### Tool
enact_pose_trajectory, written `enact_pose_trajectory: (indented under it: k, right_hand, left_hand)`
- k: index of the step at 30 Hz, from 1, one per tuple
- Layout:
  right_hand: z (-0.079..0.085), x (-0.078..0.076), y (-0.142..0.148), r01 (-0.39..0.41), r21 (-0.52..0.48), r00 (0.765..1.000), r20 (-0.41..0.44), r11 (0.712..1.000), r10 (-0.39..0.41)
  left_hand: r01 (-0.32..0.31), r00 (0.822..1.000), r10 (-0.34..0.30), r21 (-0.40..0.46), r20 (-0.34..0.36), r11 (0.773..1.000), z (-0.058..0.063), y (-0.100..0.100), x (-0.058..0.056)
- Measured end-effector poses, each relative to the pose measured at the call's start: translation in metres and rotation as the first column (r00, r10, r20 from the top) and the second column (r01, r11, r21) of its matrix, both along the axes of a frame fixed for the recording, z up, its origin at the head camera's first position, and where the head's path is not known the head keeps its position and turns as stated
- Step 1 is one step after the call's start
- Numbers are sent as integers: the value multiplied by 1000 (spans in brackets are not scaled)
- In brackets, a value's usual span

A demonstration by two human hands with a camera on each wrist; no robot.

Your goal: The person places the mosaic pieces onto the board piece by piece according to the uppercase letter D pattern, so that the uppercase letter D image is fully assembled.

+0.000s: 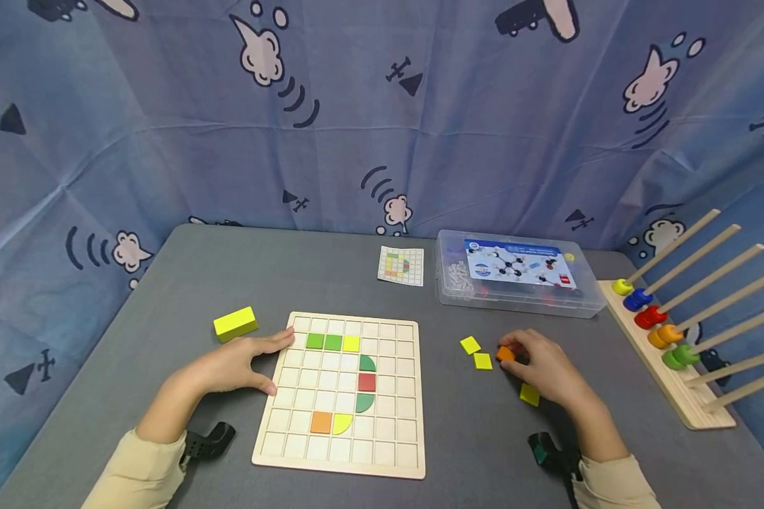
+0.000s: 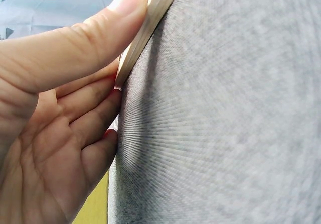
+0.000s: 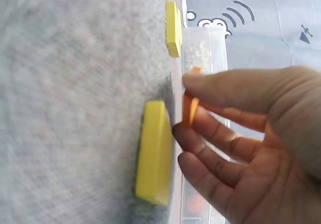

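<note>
A pale wooden grid board [image 1: 388, 408] lies flat, its left edge touched by the left hand [image 1: 245, 364]; 8 coloured pieces [image 1: 333, 343], 5 squares [image 1: 366, 382] and 3 quarter-circles [image 1: 342, 423], sit in its cells; right of it, the right hand [image 1: 544, 366] pinches a small orange piece [image 1: 505, 353] between thumb and fingers.

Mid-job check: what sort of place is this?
Probably a play or learning table: a wooden grid board with coloured tiles, a peg rack with coloured rings, and a cartoon-print cloth hanging behind. The wider room is out of view.
</note>
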State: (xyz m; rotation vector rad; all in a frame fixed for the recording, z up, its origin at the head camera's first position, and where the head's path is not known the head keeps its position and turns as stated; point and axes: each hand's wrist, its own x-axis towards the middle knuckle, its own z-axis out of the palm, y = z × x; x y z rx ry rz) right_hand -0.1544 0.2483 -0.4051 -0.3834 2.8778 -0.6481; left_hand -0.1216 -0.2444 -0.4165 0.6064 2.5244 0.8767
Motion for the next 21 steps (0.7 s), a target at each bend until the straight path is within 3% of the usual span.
enact_pose_trajectory:
  k: [9,15,21]
  right_hand:
    - [8,7,-24,-59,-52,994,-94,997,54]
    - [12,20,-55,-132,-78,977,-178,988,117]
    - [16,34,-90,-218,-52,958,-204,975,203]
  left_hand:
    - [5,1000,-5,-9,-8,1000,-1,0,0]
    - [-4,1000,4,-16,6,1000,1,1,0]
    - [-5,1000,5,-24,9,1000,2,1,0]
